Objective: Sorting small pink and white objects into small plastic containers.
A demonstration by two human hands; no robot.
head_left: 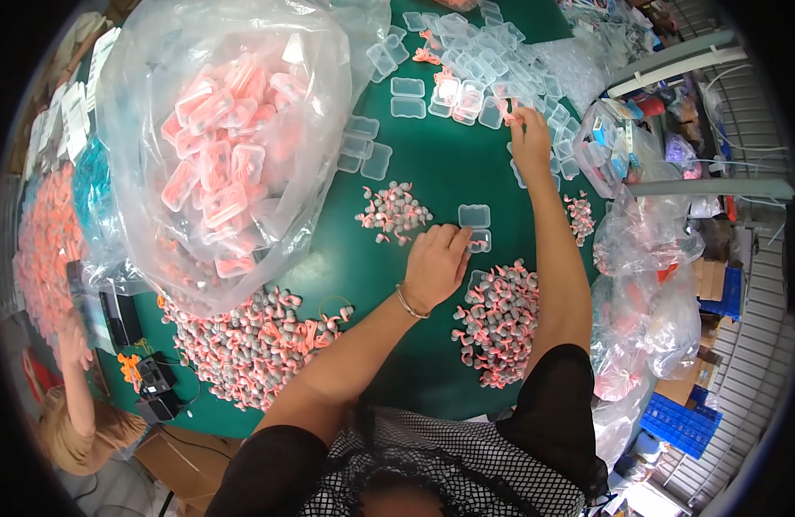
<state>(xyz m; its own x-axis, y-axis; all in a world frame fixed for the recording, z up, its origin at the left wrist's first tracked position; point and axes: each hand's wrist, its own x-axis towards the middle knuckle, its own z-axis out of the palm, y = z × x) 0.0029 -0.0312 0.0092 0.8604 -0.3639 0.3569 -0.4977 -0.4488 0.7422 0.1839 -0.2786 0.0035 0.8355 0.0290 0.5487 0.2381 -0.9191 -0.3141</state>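
My left hand [436,264] is at a small clear plastic case [474,217] that lies opened flat on the green table. Its fingertips are closed on the case's near half, where a bit of pink shows. Farther off to the right, my right hand [530,145] pinches a pink cord bundle [506,113] beside the stacked clear cases. Small grey-and-pink pieces [391,212] lie in a pile left of the opened case. A larger pile of the same pieces [503,323] sits between my forearms, and another pile [242,349] spreads left of my left forearm.
A big clear bag [329,95] of filled pink cases stands on the left. Many clear cases [484,47] are heaped at the far side. Plastic bags [643,302] line the right edge. At the far left, another person's hand [70,340] touches a pink-and-grey heap [49,233].
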